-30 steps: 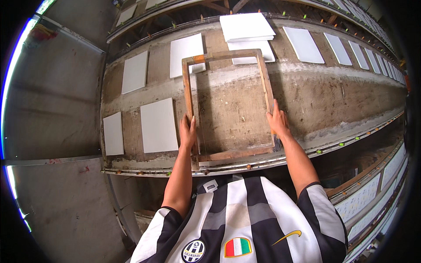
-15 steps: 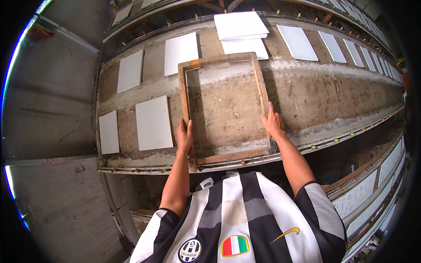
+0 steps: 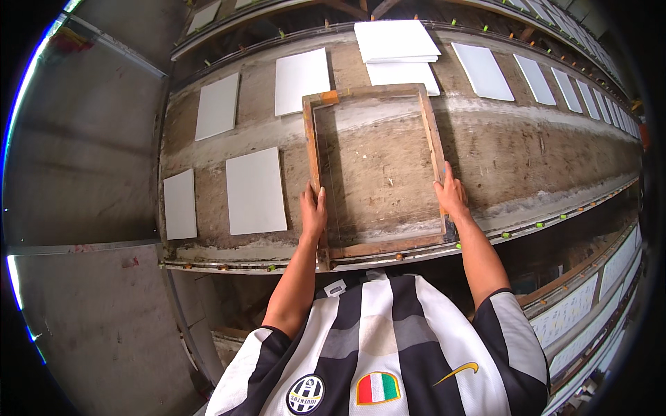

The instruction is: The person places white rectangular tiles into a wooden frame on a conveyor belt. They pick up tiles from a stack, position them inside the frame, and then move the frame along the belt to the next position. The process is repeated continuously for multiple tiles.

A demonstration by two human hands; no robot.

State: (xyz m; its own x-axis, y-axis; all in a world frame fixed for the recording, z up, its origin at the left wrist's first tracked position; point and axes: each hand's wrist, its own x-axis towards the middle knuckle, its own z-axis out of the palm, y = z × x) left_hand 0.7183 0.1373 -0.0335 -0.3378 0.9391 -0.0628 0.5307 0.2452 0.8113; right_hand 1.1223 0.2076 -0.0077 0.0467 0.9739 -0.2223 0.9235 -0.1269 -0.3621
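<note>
Here, a rectangular wooden frame is over a long brown-topped table, by its near edge; whether it rests there is unclear. The left hand grips its left rail, the right hand its right, index finger pointing along the wood. It looks light, stiff and not slippery, perhaps weakest at the worn corners; both side rails seem good holds

Frame over table, sheets at left, stack behind
</note>
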